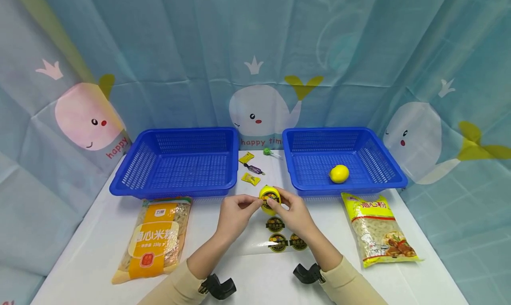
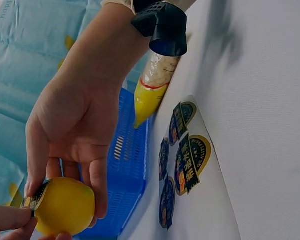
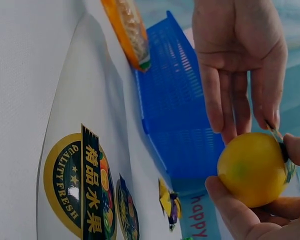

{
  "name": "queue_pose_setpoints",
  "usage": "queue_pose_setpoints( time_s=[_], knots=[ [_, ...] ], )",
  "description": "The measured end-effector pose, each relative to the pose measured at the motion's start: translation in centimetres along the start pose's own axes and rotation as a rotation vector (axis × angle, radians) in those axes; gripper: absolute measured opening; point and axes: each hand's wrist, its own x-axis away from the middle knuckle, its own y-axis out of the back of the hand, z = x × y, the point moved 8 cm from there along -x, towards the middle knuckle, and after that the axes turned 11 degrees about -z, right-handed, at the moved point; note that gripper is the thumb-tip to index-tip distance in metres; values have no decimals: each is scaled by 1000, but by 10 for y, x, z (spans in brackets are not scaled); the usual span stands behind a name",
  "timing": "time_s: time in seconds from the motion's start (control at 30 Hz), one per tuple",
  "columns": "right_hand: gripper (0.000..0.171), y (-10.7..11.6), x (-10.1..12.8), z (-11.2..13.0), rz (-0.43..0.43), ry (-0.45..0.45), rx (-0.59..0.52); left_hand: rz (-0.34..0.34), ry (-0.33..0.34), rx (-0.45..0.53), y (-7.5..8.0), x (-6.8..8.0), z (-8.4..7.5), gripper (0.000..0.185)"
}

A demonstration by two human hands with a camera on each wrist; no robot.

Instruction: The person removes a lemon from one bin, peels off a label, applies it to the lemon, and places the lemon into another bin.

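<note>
Just in front of the gap between two baskets, my right hand [image 1: 296, 213] holds a yellow lemon [image 1: 265, 210], its fingers curled round the fruit. A round black-and-gold sticker [image 1: 270, 199] lies against the lemon's near face, with the right thumb pressing on it. My left hand [image 1: 235, 215] pinches the sticker's edge between thumb and forefinger. Part of the sticker [image 2: 39, 196] stands along the lemon's side in the left wrist view. Below the hands lies a clear sticker sheet [image 1: 249, 245] bearing several matching stickers [image 3: 85, 185].
The left blue basket [image 1: 173, 193] stands at the back; the right blue basket [image 1: 339, 191] contains another lemon [image 1: 339, 174]. Wrapped candies [image 1: 250, 178] and a green lollipop [image 1: 267, 151] lie between them. An orange pasta bag [image 1: 153, 240] lies left, a yellow pasta bag [image 1: 377, 229] right.
</note>
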Motion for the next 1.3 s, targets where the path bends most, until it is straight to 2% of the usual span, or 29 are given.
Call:
queue_pose_setpoints(
  time_s=[0.3, 0.63, 0.93, 1.3],
  knots=[
    [49, 0, 1, 0, -9, -7, 5, -12, -16, -13, 1, 1, -2, 15],
    [55, -3, 1, -1, 19, -43, -81, -28, -32, -23, 2, 1, -2, 15],
    [48, -4, 2, 1, 14, -23, -78, -27, -38, -40, 1, 0, -1, 17],
    [49, -1, 1, -2, -21, -46, -32, 7, -37, -62, -2, 2, 0, 10]
  ],
)
